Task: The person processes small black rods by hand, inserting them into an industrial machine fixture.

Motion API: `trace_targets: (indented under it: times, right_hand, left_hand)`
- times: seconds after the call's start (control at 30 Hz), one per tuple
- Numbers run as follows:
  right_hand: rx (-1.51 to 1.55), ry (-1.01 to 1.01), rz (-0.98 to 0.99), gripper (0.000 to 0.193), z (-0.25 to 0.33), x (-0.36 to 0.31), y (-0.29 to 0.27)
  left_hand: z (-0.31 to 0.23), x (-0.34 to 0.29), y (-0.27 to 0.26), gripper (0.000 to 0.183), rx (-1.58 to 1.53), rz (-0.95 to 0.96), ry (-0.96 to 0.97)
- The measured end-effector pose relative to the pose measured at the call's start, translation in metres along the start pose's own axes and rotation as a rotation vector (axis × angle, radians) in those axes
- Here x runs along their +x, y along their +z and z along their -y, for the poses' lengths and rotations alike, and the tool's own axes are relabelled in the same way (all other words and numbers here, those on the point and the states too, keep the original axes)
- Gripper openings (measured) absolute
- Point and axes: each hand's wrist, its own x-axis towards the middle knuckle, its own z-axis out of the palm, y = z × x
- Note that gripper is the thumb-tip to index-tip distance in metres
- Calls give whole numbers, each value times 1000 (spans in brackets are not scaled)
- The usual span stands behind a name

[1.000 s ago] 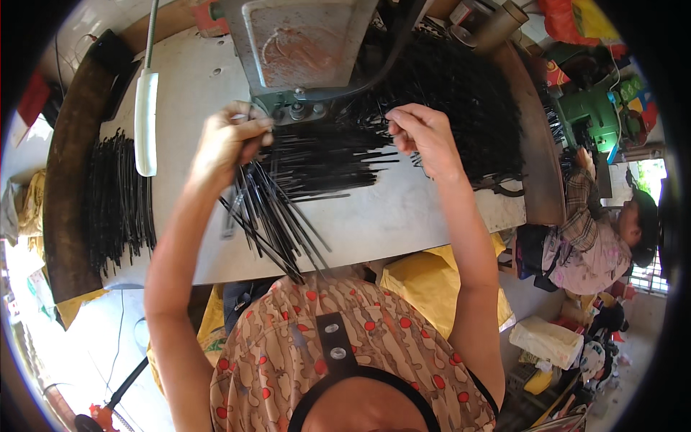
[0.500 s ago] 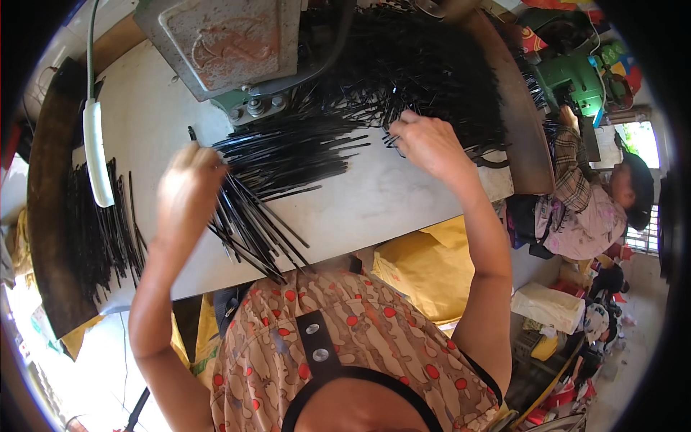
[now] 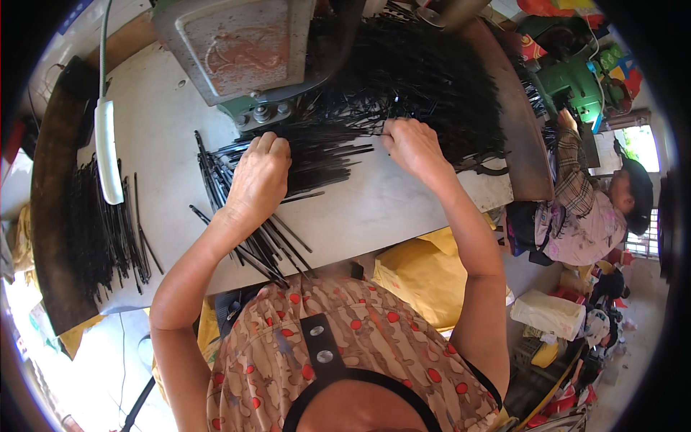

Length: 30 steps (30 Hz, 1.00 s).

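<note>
A flat stack of thin black strips point(image 3: 324, 155) lies on the pale worktable at the foot of a green machine. Over the left part of this stack is my left hand point(image 3: 260, 169), fingers curled closed; what they hold is hidden beneath them. A looser fan of black strips point(image 3: 210, 173) shows left of that hand, and more strips slant out below its wrist toward the table's near edge. My right hand point(image 3: 414, 144) is pinched closed at the stack's right side, by the border of a large tangled heap of black strips point(image 3: 425, 72). Its fingertips hide what is between them.
The machine's rusty-faced head point(image 3: 248, 54) overhangs the far middle of the table. A white tube lamp point(image 3: 108, 151) hangs at left, above another row of black strips point(image 3: 108, 237). Raised boards edge both sides. Scissor-like handles point(image 3: 493, 164) lie at right. A co-worker point(image 3: 586, 209) sits beyond.
My left hand has moved right, from the stack's left end to over the stack. My right hand has shifted slightly left. More strips show fanned out at the left.
</note>
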Motion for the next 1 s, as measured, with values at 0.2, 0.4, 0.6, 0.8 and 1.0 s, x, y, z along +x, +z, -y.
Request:
trace_targets:
  times: [0.2,0.4,0.6,0.8,1.0]
  right_hand:
    - [-141,19,108,13,2,8,-4]
    - [-60,8,62,16,20,-2,-19]
    - [560,-84,-41,10,46,13,-6]
    - [1128,-136,216,15,81,40,11]
    - [1262,-116,239,16,93,50,16]
  left_hand:
    - [2,-2,7,11,77,-31,55]
    - [11,-2,1,9,-125,-35,-19]
    - [17,0,-14,7,-368,-125,-190]
    - [33,3,-26,16,-53,-406,-58]
    - [32,7,-26,12,-153,-354,-170]
